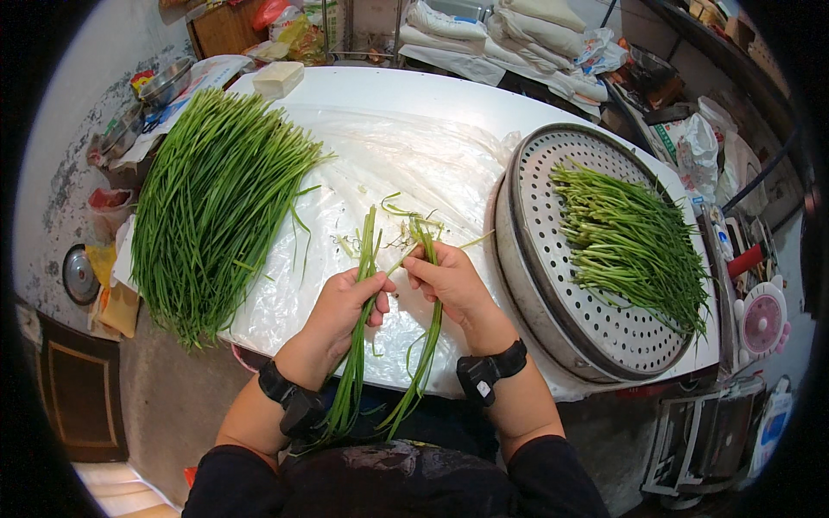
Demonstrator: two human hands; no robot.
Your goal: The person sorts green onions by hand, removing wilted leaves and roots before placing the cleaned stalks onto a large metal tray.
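Observation:
My left hand (353,301) is closed around a small bunch of garlic chives (353,362), whose green leaves hang down towards my lap. A second, thinner bunch of chives (424,353) is in my right hand (447,281), its stem ends up. Between my fingertips stretches a pale stem. Just beyond my hands, trimmed bits and root scraps (405,236) lie on a clear plastic sheet (388,155). A large heap of chives (220,213) spreads over the table's left side. On the right, a smaller pile of chives (631,239) rests on a perforated metal steamer tray (541,175).
The white table (363,81) bears a pale block (278,79) at its far left corner. White sacks (537,29) are stacked behind it. Metal bowls (167,81) stand at the left wall. A pink and white fan (764,317) is at the right edge.

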